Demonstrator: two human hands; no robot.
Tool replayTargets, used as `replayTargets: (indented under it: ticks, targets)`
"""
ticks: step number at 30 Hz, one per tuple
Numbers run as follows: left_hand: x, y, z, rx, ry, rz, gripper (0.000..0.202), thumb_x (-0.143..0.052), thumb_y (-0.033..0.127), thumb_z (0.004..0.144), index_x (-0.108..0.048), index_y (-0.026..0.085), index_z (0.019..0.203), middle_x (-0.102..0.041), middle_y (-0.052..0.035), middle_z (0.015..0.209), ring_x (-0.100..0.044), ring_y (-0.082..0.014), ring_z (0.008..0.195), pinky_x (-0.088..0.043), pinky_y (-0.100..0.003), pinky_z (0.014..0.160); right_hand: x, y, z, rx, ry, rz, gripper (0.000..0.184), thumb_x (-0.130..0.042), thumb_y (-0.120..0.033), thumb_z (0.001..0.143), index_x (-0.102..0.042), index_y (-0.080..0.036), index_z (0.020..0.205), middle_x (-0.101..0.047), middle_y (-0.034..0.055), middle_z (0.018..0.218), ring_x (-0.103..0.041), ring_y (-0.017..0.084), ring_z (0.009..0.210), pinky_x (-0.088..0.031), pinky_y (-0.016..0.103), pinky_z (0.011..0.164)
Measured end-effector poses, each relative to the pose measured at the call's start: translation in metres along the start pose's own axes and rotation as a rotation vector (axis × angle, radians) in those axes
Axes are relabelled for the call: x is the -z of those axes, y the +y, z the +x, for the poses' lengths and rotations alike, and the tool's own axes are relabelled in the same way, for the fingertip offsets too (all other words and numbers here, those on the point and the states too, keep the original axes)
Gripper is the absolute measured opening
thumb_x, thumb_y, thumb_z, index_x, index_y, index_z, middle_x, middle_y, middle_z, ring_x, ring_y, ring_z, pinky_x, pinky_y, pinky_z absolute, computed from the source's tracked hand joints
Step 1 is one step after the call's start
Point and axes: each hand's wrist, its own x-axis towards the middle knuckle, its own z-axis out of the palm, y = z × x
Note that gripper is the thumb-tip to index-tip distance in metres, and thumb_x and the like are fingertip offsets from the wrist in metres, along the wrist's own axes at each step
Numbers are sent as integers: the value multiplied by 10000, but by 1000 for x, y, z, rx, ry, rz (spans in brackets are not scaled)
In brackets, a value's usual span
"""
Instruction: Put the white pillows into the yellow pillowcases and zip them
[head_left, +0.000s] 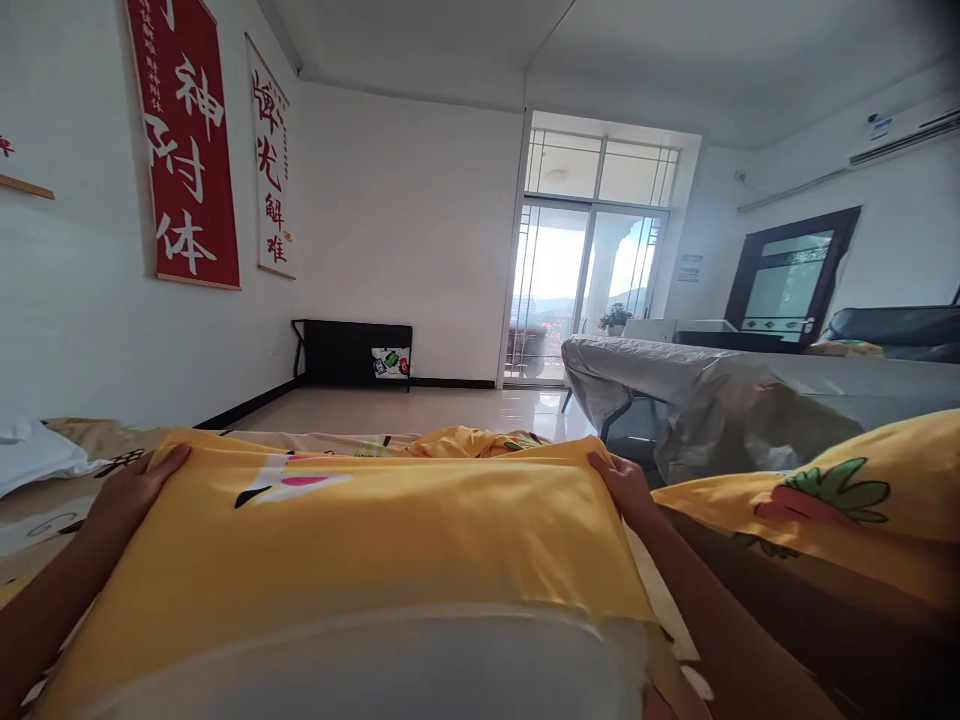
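Note:
A yellow pillowcase (420,530) with a printed white, pink and black figure is stretched out in front of me. At its near end a white pillow (420,670) shows out of the yellow fabric. My left hand (139,490) is closed on the far left corner of the pillowcase, thumb on top. On the far right corner, my right hand (624,488) grips the fabric the same way. The fingers under the cloth are partly hidden. Between the two hands the far edge is pulled nearly straight.
Patterned bedding (360,443) lies beneath and beyond the pillowcase, with white cloth (37,455) at left. A yellow carrot-print pillow (847,500) is at right. Farther back stand a plastic-covered table (720,375), a black folded frame (337,350) by the wall and glass doors (551,290).

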Motion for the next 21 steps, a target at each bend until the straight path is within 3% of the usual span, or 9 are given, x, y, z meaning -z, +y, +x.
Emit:
replayTargets:
  ticks: [2,4,6,7,10,12,13,17,21]
  targets:
    - [-6,9,1,-66,-41,81,567,-429,581,783,-571,156,1131,-679,-53,1004,-627,-278,892,-516,-371,734,1,-5,2,-14,-2,-75,359,-458,-384,785,-662,-114,906,-688,109,829,-640,233,779,-470,298,656]
    - [-24,27,-7,-265,-21,297,524,-403,443,829,-521,96,1204,-614,-125,1175,-553,-330,1085,-452,-445,896,-9,-27,-5,-15,22,-131,338,-487,-327,778,-662,-112,970,-677,167,955,-625,287,937,-462,372,789]
    - [-55,48,-28,-511,-23,427,556,-365,353,854,-415,40,1312,-487,-193,1336,-429,-330,1249,-333,-471,1030,-33,-57,-23,95,-33,-187,379,-460,-333,822,-638,-127,1085,-631,196,1110,-549,311,1117,-393,444,931]
    - [-75,56,-43,-623,-85,390,595,-340,378,874,-352,39,1362,-412,-186,1408,-375,-296,1303,-281,-437,1078,-49,-71,-35,237,-139,-220,421,-401,-349,869,-599,-129,1169,-590,201,1198,-488,308,1199,-339,475,991]
    - [-134,58,-95,-867,-675,399,631,-220,554,905,-321,206,1421,-307,-45,1495,-258,-212,1384,-212,-392,1131,-99,-90,-79,498,-513,-190,450,-369,-448,905,-540,-255,1274,-541,69,1322,-436,204,1268,-288,387,1073]
    - [-162,39,-123,-876,-828,495,631,-231,599,890,-329,268,1418,-308,-10,1491,-258,-219,1385,-211,-421,1132,-117,-79,-104,512,-662,-182,484,-364,-467,905,-502,-258,1319,-497,46,1370,-422,200,1284,-285,391,1084]
    - [-169,27,-132,-872,-816,507,617,-235,594,893,-336,279,1414,-315,-4,1489,-268,-217,1381,-218,-422,1131,-119,-67,-113,495,-693,-189,506,-336,-457,915,-475,-229,1346,-464,58,1396,-398,211,1303,-272,411,1091]
    - [-159,0,-140,-920,-704,443,557,-285,528,903,-379,282,1393,-362,1,1467,-325,-200,1355,-249,-388,1132,-84,-28,-124,420,-644,-160,556,-226,-453,937,-434,-181,1376,-411,75,1432,-331,218,1342,-221,428,1116]
    - [-118,3,-115,-893,-774,493,568,-431,358,821,-409,269,1382,-398,14,1443,-385,-218,1320,-296,-363,1112,-35,-34,-124,375,-740,-98,581,-454,-527,846,-477,-215,1336,-517,82,1344,-473,259,1217,-369,400,1016]
